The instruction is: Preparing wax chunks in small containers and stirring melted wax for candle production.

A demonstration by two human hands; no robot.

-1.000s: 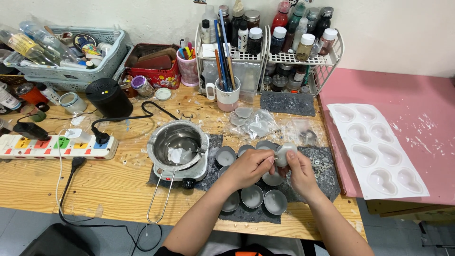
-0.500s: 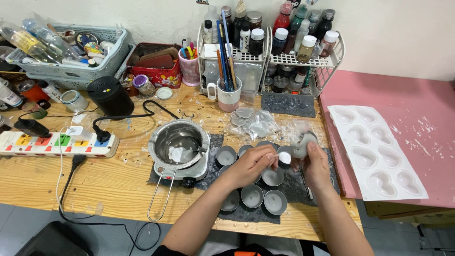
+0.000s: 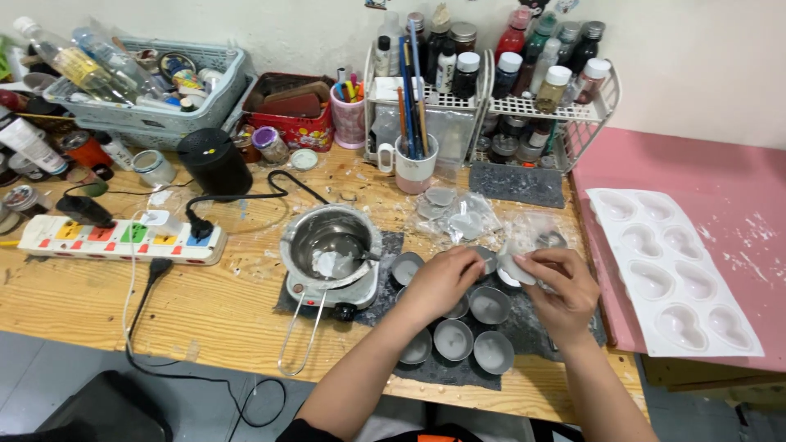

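My left hand [image 3: 442, 282] and my right hand [image 3: 561, 290] meet over a dark mat [image 3: 446, 372] and together pinch a small round white lid or disc [image 3: 512, 266]. Below the hands stand several small round metal tins [image 3: 454, 340] filled with grey wax. Left of them a metal melting pot [image 3: 332, 241] with a wire handle sits on a small hot plate. Clear plastic bags [image 3: 463, 217] with more round tins and lids lie just behind the hands.
A white mould tray [image 3: 675, 274] with oval hollows lies on the pink surface at right. A power strip [image 3: 123, 237], a black speaker [image 3: 214, 161], a mug of brushes [image 3: 413, 160], wire racks of bottles [image 3: 524, 106] and crowded baskets line the back.
My hands have lifted slightly from the tins and turned; the right hand now holds the white piece higher and nearer the plastic bags.
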